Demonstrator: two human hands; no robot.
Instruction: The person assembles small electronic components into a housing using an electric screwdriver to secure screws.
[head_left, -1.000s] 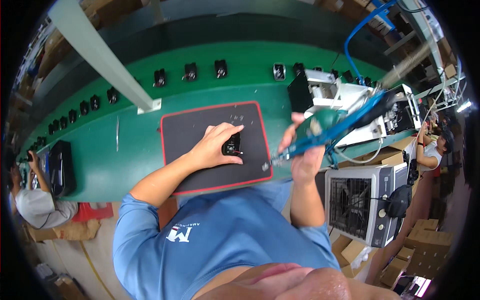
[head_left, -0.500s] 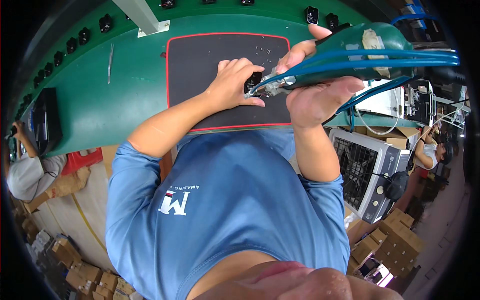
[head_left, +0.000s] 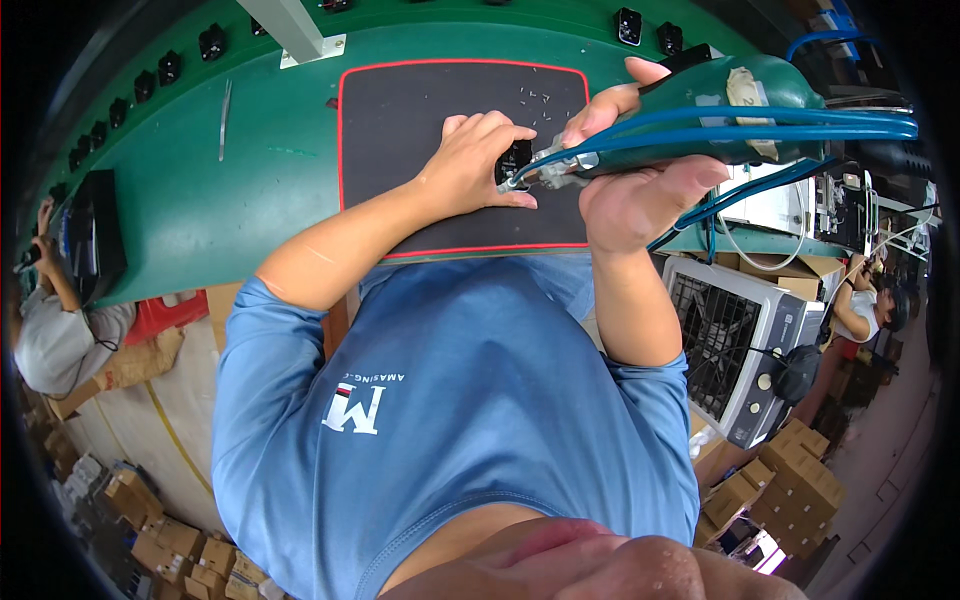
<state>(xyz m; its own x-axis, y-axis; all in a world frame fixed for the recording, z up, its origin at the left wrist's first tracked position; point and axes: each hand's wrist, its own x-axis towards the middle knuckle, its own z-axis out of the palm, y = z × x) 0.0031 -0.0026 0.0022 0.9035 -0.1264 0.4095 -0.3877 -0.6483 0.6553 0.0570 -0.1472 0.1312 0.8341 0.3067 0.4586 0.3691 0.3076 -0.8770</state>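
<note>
My left hand (head_left: 468, 165) is closed round a small black part (head_left: 514, 158) on the dark mat (head_left: 400, 110), which has a red border. Most of the part is hidden by the fingers and the tool. In my right hand (head_left: 632, 207) lies a green power screwdriver (head_left: 700, 95), its body tilted, with thumb and fingers on either side. Blue hoses (head_left: 780, 130) run along the driver. Its metal and clear nozzle (head_left: 550, 168) meets the black part beside my left thumb; whether the tip touches cannot be made out.
Tiny light bits (head_left: 540, 97) lie on the mat. Tweezers (head_left: 224, 120) rest on the green bench (head_left: 270, 200), and a grey post (head_left: 285, 28) rises at the back. Small black devices (head_left: 212, 42) line the far edge. An air cooler (head_left: 735, 340) stands right. Other people work at both sides.
The view has shifted slightly, so the bench and both hands sit a little differently in it. Both hands keep their holds on the black part and the power screwdriver.
</note>
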